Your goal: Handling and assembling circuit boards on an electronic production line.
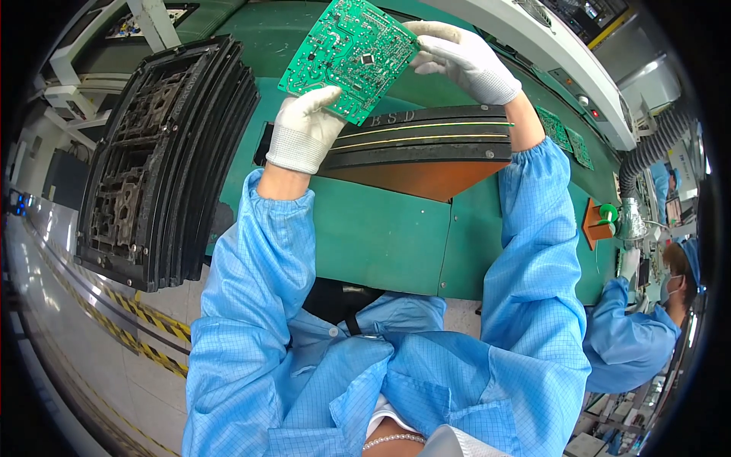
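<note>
A green circuit board (352, 59), dotted with small parts and a square chip, is held up tilted above the bench. My left hand (306, 129), in a white glove, grips its lower left edge with the thumb across the face. At the board's right corner is my right hand (461, 59), also gloved, its fingers bent around the edge and partly hidden. Below the board stands a black slotted rack (426, 152) with an orange-brown side. Thin strips run along its slots, and a green board edge pokes out at its right end.
To the left, several black fixture frames (145, 152) stand stacked. More green boards (565, 137) lie on the green bench (365, 228) at right, near a green spool (607, 214) and a grey flexible duct (656, 145). A co-worker (640, 327) in blue sits at the right.
</note>
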A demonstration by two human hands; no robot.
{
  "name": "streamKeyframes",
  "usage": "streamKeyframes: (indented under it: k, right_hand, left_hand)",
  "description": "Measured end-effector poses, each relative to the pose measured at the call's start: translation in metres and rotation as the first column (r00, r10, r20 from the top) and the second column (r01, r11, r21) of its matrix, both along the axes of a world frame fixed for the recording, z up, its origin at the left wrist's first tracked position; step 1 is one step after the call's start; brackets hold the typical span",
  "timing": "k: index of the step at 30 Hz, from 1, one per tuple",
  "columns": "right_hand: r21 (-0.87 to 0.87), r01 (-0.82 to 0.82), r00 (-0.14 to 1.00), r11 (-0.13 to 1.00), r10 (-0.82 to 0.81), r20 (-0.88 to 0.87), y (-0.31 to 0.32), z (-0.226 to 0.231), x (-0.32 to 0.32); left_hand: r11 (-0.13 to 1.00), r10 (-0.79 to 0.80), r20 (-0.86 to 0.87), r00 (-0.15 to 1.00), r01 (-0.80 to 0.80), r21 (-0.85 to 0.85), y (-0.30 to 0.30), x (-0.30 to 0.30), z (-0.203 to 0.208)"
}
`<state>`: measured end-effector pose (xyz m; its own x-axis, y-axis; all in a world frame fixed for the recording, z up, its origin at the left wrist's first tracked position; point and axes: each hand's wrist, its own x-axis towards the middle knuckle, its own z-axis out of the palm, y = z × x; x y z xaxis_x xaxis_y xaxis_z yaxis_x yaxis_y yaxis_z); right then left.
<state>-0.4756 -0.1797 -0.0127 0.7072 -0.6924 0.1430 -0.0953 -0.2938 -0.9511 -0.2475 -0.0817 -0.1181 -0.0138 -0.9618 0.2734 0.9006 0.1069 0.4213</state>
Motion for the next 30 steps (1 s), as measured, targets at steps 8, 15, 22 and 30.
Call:
streamKeyframes:
  k: [8,15,22,30]
  right_hand:
    - [0.218,-0.052,0.996,0.975,0.068,-0.062,0.002,-0.026,0.002]
    - [0.204,-0.129,0.983,0.97,0.152,-0.1,0.01,-0.03,0.01]
    - [0.194,-0.055,0.994,0.98,0.072,-0.083,0.005,-0.034,0.007]
    - [0.156,-0.057,0.996,0.986,0.067,-0.06,0.004,-0.031,0.007]
  left_hand:
    - [0.999,-0.02,-0.014,1.0,0.021,0.039,-0.003,-0.002,-0.003]
    - [0.999,-0.041,-0.007,0.999,0.041,-0.014,0.0,-0.005,0.0]
    - [0.997,-0.052,0.071,0.996,0.056,-0.052,-0.002,-0.005,-0.001]
    - [0.998,-0.045,0.09,0.995,0.048,-0.029,0.0,-0.009,0.004]
